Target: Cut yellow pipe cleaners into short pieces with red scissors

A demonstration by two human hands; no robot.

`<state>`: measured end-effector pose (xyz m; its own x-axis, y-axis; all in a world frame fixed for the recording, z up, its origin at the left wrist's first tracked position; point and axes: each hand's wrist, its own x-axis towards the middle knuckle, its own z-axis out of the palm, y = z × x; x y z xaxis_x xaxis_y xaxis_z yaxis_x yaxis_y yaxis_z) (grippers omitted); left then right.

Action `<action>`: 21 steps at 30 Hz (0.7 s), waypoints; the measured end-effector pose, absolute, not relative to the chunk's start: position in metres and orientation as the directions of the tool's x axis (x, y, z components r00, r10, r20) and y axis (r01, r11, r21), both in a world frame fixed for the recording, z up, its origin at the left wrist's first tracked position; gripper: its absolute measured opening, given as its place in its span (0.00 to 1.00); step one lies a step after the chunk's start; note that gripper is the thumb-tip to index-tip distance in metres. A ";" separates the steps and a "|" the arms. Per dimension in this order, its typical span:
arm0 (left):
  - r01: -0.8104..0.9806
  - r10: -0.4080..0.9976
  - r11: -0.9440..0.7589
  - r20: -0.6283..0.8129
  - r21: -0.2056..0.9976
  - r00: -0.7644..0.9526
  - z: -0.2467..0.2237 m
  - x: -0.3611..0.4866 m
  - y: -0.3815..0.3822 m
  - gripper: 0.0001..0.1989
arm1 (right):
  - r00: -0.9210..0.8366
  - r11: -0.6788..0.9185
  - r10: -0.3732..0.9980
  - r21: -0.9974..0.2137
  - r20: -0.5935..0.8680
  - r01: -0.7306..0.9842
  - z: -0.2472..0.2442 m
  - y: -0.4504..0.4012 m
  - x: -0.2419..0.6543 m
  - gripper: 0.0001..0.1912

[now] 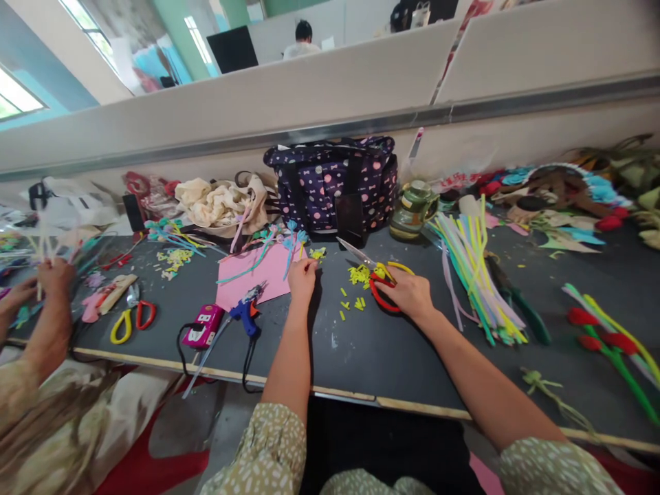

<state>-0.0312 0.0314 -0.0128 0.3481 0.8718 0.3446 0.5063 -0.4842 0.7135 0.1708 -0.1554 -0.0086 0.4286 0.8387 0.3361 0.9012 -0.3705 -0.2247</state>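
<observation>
My right hand [412,294] grips a pair of scissors [357,253] with red and yellow handles, blades pointing up and to the left. Under and beside the scissors lie small cut yellow pieces [359,275] on the dark tabletop. My left hand [303,276] is closed at the right edge of a pink sheet [242,271], close to another little heap of yellow bits [318,254]. Whatever its fingers pinch, if anything, is hidden. Fuzzy pastel stems [252,258] lie across the sheet. A blue glue gun [246,309] rests on the sheet's lower edge.
A magenta box [203,327] with a black cord sits near the front edge. Behind stand a dotted bag [330,180] and a green jar [411,210]. A bundle of pastel stems [474,275] lies right. At left, a co-worker's hands [54,278] hold pale stems near other scissors [133,311].
</observation>
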 end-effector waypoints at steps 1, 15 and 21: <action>0.497 0.860 -0.505 0.363 0.705 0.359 -0.013 -0.031 0.032 0.09 | 0.433 -0.373 0.838 -0.230 0.332 0.899 -0.009 -0.155 0.171 0.24; 0.458 0.907 -0.400 0.272 0.794 0.320 -0.013 -0.031 0.033 0.06 | 0.395 -0.298 0.834 -0.287 0.386 0.910 -0.011 -0.155 0.170 0.21; 0.383 0.713 -0.583 0.226 0.716 0.663 0.008 -0.030 0.017 0.04 | 0.455 -0.315 0.794 -0.367 0.404 0.875 -0.011 -0.155 0.171 0.21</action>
